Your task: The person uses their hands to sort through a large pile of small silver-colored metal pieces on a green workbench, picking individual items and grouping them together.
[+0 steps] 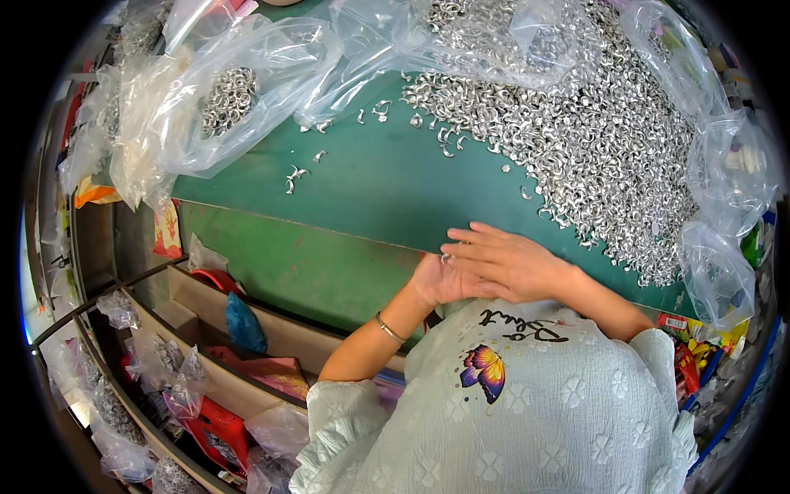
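At the table's near edge, in front of my body, my two hands meet. My left hand [447,281] is turned partly palm up, with its fingers hidden beneath the other hand. Across it lies my right hand [514,262], open, its fingers stretched toward the left. A tiny silvery bit shows between the hands, too small to name. Beyond them, to the right, spreads a large pile of small curved silvery metal pieces [609,156]. A few loose pieces [296,174] lie apart on the green tabletop [362,189] at the left.
Clear plastic bags [271,58] lie along the far side, one holding a clump of metal pieces [230,100]. Another clear bag [724,247] borders the pile at right. At lower left, an open compartmented drawer [197,296] holds bagged parts, a blue bag [245,323] and red items.
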Tool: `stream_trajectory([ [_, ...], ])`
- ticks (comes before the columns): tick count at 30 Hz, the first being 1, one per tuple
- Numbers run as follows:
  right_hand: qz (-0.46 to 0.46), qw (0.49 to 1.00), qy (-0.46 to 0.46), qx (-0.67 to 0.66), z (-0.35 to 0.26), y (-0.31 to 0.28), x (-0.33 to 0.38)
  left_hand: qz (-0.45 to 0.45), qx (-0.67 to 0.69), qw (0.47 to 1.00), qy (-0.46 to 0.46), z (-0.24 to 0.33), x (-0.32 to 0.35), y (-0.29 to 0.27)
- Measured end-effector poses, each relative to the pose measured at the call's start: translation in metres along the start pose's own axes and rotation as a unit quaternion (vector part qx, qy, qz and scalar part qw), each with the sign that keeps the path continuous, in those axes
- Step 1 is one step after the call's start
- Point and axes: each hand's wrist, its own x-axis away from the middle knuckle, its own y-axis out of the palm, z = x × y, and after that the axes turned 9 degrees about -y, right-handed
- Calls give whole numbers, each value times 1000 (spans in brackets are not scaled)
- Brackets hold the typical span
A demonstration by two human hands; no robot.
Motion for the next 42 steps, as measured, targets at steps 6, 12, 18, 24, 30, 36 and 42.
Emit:
stream_trajectory([
  [6, 27, 999, -10, -22, -33, 7, 5, 333, -94, 938, 28, 12, 5, -1],
  [12, 155, 979, -25, -133, -39, 3, 12, 363, -177, 915, -1, 10, 7, -20],
  [18, 339, 921, 94, -167, -38, -14, 27, 482, -277, 824, 106, -30, 18, -10],
  [24, 459, 848, 170, -204, -39, -27, 48, 424, -170, 870, 185, -57, -5, 63],
  [30, 576, 748, 182, -273, -44, -26, 68, 385, -229, 880, 160, -50, -126, 121],
  [36, 611, 717, 198, -270, -44, -24, 97, 324, -254, 899, 151, -28, -264, 142],
  [42, 630, 694, 185, -293, -42, -35, 108, 240, -400, 848, 252, -5, -408, 182],
])
